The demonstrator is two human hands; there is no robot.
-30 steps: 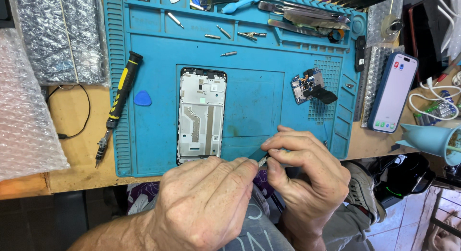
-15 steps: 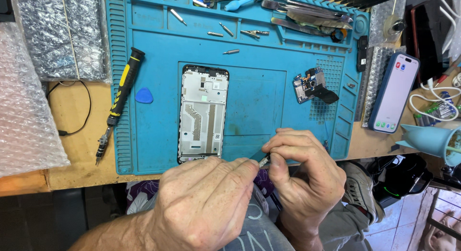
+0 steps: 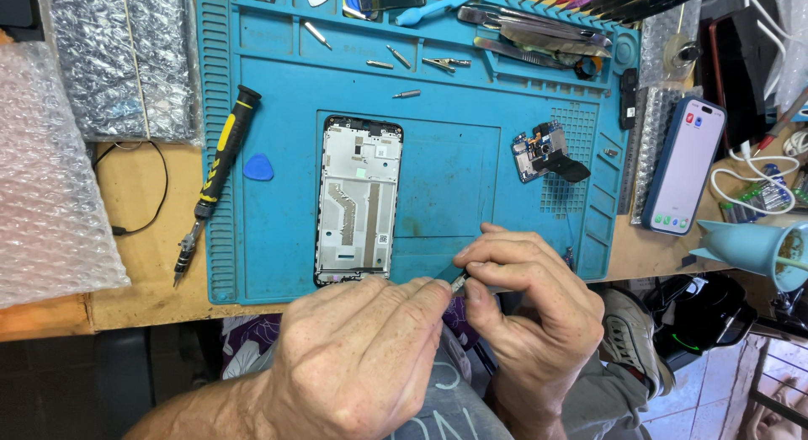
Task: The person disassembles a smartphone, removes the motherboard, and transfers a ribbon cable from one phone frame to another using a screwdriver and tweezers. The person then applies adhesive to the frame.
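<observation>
Blue rubber covers most of the desk: a big work mat (image 3: pixel 471 179) with ridges and little trays, likely there so tiny parts do not roll away. Both hands meet at the near edge of the mat, just above the person's lap. The left hand (image 3: pixel 353 364) is curled, its fingers closed, and its fingertips press against a small metal-tipped piece (image 3: pixel 459 280). The right hand (image 3: pixel 526 309) pinches that same piece between thumb and first finger. The piece is so small and so covered that I cannot tell what it is. Holding it with both hands close together probably keeps it steady.

Just beyond the hands lies an opened phone frame (image 3: pixel 358 200), flat on the mat with its white inside facing up, so the parts inside can be reached. A small circuit board (image 3: pixel 543 154) sits well apart to the right on the mat. A black and yellow screwdriver (image 3: pixel 215 175) lies along the mat's left edge, with a blue pick (image 3: pixel 258 166) beside it. Loose screwdriver bits (image 3: pixel 406 94) rest near the top trays. A whole phone (image 3: pixel 683 166) with a lit screen lies off the mat to the right, and bubble wrap (image 3: pixel 50 179) sits on the left.
</observation>
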